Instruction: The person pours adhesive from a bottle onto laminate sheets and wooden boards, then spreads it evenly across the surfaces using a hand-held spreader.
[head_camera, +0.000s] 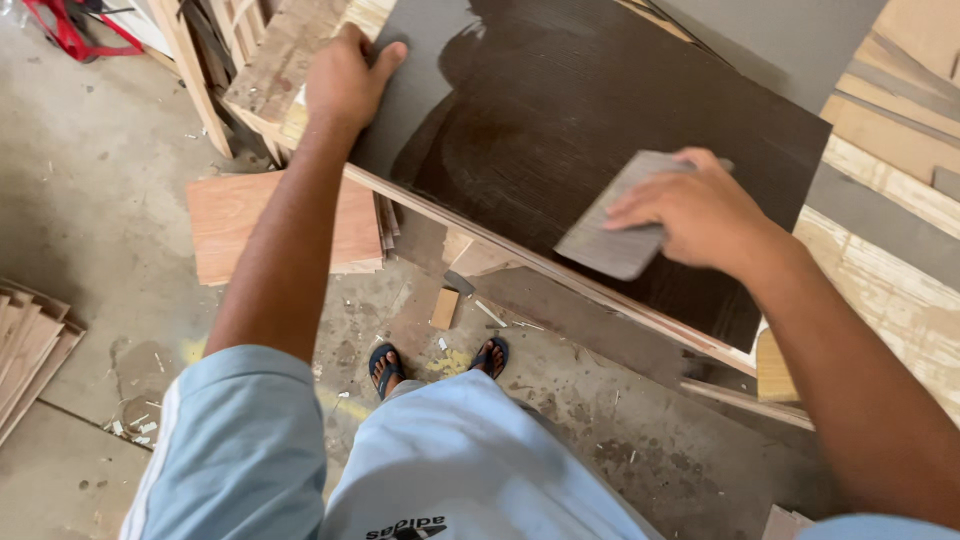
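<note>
While both hands work a dark rectangular wooden panel (600, 130);
left hand (345, 80) lies flat on its corner; right hand (695, 210) grips a grey flat rectangular scrap (610, 225) against it.

A large flat board (560, 130) lies tilted across the view, its top mostly coated dark brown and wet-looking, with a grey uncoated corner under and beside the left hand (345, 80). A small grey rectangular laminate offcut (620, 215) lies flat on the dark area, pressed beneath the fingers of the right hand (700, 215), near the board's pale front edge
</note>
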